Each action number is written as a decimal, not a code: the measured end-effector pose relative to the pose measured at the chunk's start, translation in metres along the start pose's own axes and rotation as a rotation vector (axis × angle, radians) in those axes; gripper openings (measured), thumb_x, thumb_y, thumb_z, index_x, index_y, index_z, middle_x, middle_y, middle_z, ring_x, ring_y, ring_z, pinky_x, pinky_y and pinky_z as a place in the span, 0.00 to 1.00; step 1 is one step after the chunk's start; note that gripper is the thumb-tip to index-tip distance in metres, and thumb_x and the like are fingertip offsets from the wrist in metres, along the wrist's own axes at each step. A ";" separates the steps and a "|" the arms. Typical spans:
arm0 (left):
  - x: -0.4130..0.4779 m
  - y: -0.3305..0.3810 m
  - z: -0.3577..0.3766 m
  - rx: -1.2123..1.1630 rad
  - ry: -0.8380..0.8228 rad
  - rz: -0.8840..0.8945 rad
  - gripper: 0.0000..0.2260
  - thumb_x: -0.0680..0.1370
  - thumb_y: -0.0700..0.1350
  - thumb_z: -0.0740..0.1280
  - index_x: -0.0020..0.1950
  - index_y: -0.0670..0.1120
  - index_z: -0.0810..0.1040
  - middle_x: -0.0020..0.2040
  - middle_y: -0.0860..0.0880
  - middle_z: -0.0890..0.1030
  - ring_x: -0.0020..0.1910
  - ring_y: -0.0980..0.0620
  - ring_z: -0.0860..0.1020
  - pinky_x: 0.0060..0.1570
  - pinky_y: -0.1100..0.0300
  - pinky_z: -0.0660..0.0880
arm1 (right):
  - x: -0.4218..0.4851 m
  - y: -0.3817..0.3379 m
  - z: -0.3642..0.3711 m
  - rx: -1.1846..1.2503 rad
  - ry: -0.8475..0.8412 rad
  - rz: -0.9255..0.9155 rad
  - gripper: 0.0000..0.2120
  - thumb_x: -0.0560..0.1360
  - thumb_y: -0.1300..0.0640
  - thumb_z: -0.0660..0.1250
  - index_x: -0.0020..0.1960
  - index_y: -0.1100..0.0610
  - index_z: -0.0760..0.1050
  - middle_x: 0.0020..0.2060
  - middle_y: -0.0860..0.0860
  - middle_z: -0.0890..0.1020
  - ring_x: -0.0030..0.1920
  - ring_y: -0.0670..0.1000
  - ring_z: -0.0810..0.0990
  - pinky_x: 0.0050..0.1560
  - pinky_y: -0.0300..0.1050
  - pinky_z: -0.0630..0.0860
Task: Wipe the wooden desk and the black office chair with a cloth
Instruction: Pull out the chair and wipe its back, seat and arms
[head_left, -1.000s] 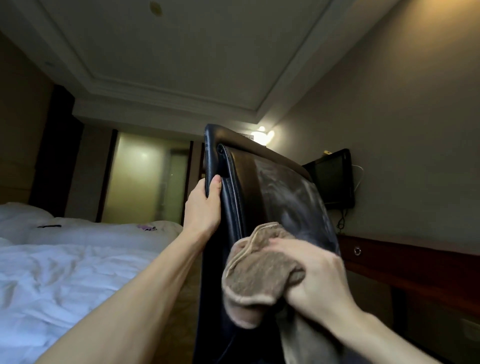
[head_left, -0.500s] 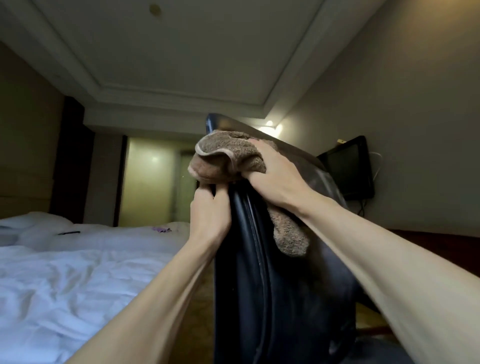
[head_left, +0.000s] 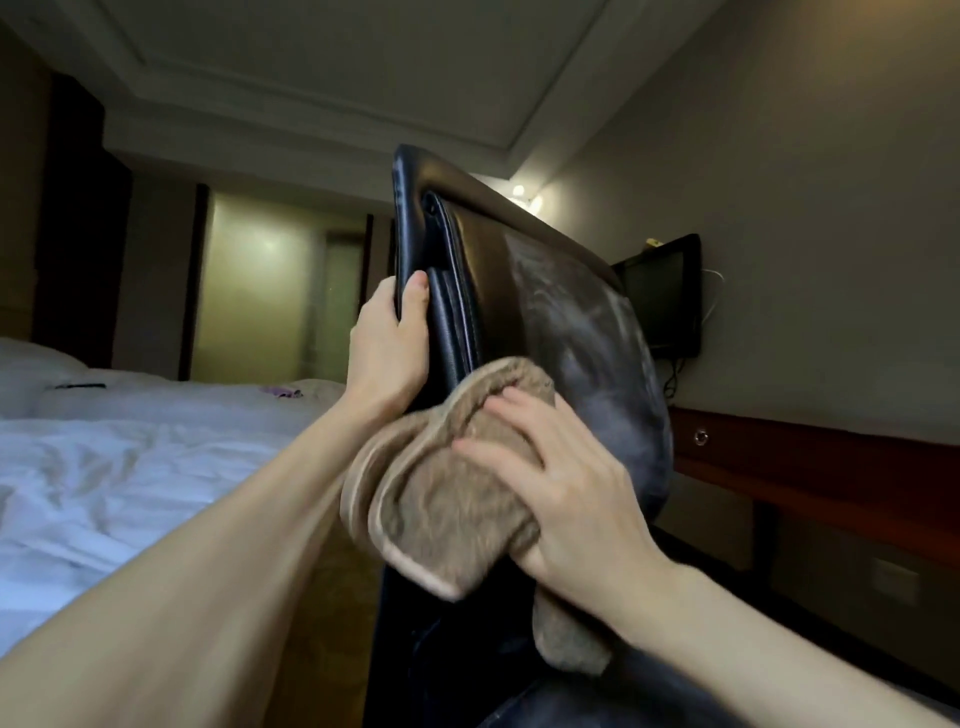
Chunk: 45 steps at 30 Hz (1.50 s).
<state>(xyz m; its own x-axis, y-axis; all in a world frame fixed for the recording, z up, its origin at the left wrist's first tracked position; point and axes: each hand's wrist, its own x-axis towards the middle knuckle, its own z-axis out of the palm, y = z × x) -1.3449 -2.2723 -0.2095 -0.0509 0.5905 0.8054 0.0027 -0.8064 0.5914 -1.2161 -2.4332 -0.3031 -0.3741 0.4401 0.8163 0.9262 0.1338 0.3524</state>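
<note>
On black office chair (head_left: 545, 291), rubbing cloth (head_left: 441, 514) pinched in right hand (head_left: 571, 499) fingers (head_left: 493, 449), left hand (head_left: 387, 353) gripping edge; seemingly midway, worktop (head_left: 810, 462) unclear.

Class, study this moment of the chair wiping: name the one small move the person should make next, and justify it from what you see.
Probably sweep the cloth up and rightward. The right hand holds it against the lower backrest, grey smears show just above, and the left hand grips the backrest's edge, steadying it.
</note>
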 end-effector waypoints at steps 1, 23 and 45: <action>-0.001 0.001 -0.001 0.000 0.002 0.005 0.14 0.87 0.56 0.56 0.50 0.51 0.75 0.42 0.60 0.77 0.43 0.56 0.76 0.42 0.58 0.66 | -0.009 0.001 -0.001 -0.030 -0.016 -0.037 0.24 0.74 0.51 0.74 0.70 0.49 0.79 0.71 0.57 0.75 0.76 0.58 0.70 0.73 0.63 0.68; 0.008 -0.020 0.011 -0.123 0.023 0.083 0.16 0.86 0.55 0.57 0.52 0.45 0.77 0.48 0.49 0.82 0.55 0.43 0.80 0.58 0.49 0.75 | 0.083 0.070 0.039 0.438 0.271 0.540 0.32 0.70 0.44 0.62 0.73 0.51 0.74 0.68 0.51 0.80 0.70 0.55 0.76 0.69 0.48 0.73; -0.046 -0.061 0.027 -0.054 -0.109 -0.158 0.14 0.87 0.58 0.55 0.57 0.50 0.74 0.54 0.52 0.79 0.57 0.50 0.77 0.59 0.55 0.70 | -0.039 0.036 -0.007 0.449 0.282 0.713 0.36 0.65 0.66 0.61 0.71 0.45 0.77 0.66 0.45 0.81 0.70 0.44 0.76 0.72 0.39 0.69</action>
<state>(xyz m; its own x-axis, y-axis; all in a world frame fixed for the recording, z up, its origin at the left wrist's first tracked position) -1.3162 -2.2488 -0.2814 0.0621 0.7072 0.7043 -0.0502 -0.7025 0.7099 -1.1691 -2.4516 -0.3189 0.3559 0.3244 0.8764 0.8519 0.2728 -0.4469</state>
